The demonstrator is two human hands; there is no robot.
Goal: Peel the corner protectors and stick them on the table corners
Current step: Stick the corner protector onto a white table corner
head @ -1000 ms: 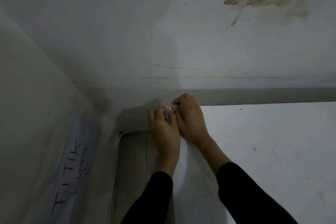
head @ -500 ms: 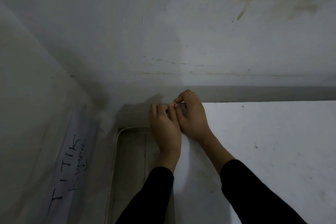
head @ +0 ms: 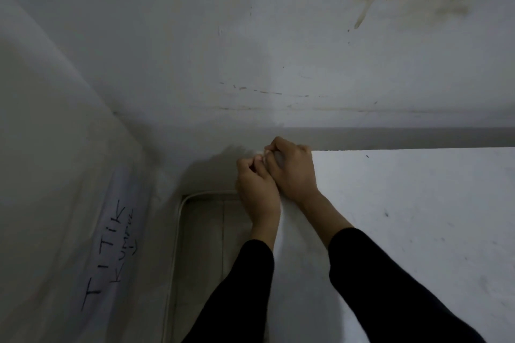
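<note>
A white table (head: 412,217) fills the right side of the head view. Its far left corner lies under my two hands. My left hand (head: 257,186) and my right hand (head: 294,168) sit side by side on that corner, fingers curled. Between the fingertips a small pale, clear piece shows, the corner protector (head: 263,153); most of it is hidden by the fingers. Both hands pinch it against the corner. Black sleeves cover both forearms.
A stained white wall (head: 278,50) stands close behind the table. A side wall at left carries a paper sheet (head: 108,253) with handwritten letters. A white cable (head: 178,220) runs along the tiled floor below the corner.
The view has shifted slightly, and my hands stay together at the table corner. The fingers have curled in a little tighter on the small piece.
</note>
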